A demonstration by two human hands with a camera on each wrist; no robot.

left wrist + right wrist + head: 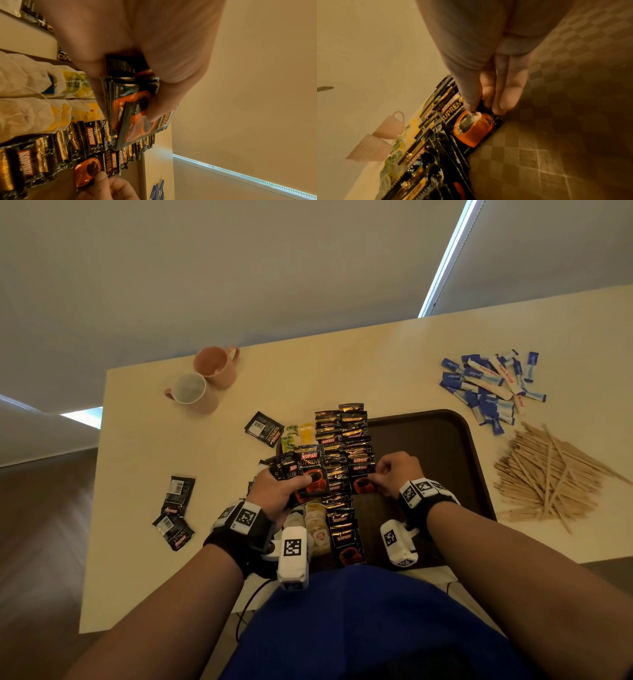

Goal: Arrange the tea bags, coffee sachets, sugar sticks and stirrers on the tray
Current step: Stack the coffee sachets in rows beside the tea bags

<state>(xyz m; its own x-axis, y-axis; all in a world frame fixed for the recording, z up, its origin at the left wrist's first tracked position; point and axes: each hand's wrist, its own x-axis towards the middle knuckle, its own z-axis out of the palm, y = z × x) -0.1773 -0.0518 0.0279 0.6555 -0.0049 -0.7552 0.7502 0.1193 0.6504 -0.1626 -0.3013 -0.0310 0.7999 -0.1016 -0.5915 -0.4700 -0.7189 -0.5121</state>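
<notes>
While your left hand [274, 491] grips a fan of coffee sachets [301, 470], your right hand [394, 472] pinches one sachet [361, 482] on the tray [445, 440], at its 9 o'clock side.

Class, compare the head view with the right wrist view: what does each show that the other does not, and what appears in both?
Only the head view shows the sugar sticks, the wooden stirrers, the loose sachets on the table, and the left hand gripping a stack of coffee sachets.

Only the right wrist view shows the tray's checkered surface up close.

Both show the right hand pinching one coffee sachet, the sachet rows and the two mugs.
</notes>
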